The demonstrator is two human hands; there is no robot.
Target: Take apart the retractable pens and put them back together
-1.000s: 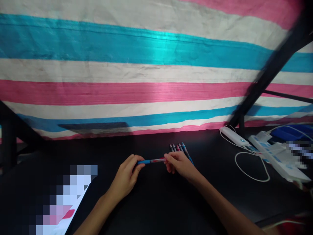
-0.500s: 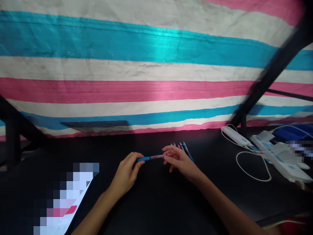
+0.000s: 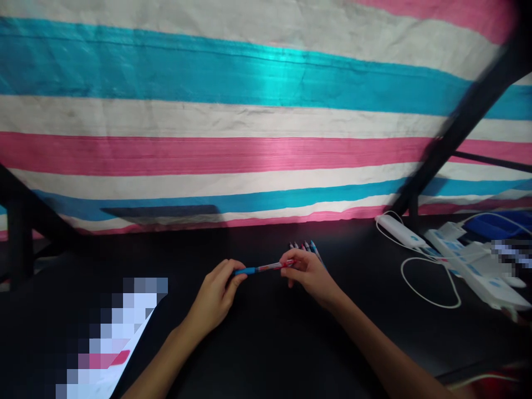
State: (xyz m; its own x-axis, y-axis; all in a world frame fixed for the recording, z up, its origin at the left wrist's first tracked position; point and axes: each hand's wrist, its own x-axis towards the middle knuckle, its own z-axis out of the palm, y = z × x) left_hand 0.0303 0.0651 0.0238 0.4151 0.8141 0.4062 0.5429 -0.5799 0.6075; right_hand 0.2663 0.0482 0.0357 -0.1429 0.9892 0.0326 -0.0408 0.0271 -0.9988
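Observation:
A pen (image 3: 261, 269) with a blue grip and a clear, red-tinted barrel is held level above the black table (image 3: 266, 343). My left hand (image 3: 216, 296) pinches its blue end. My right hand (image 3: 310, 274) closes thumb and fingers on its red end. Just behind my right hand, several more pens (image 3: 305, 247) lie side by side on the table, partly hidden by my fingers.
A pink, white and blue striped cloth (image 3: 249, 122) hangs behind the table. At the right lie a white power bank (image 3: 401, 231) with a looped white cable (image 3: 430, 282) and white boxes (image 3: 477, 266). A white sheet (image 3: 110, 343) lies at the lower left. A black bar (image 3: 461, 116) slants at the right.
My right hand's fingers, loosened and spread half a second ago, have closed again on the pen's red end. The left hand and the pen have barely shifted.

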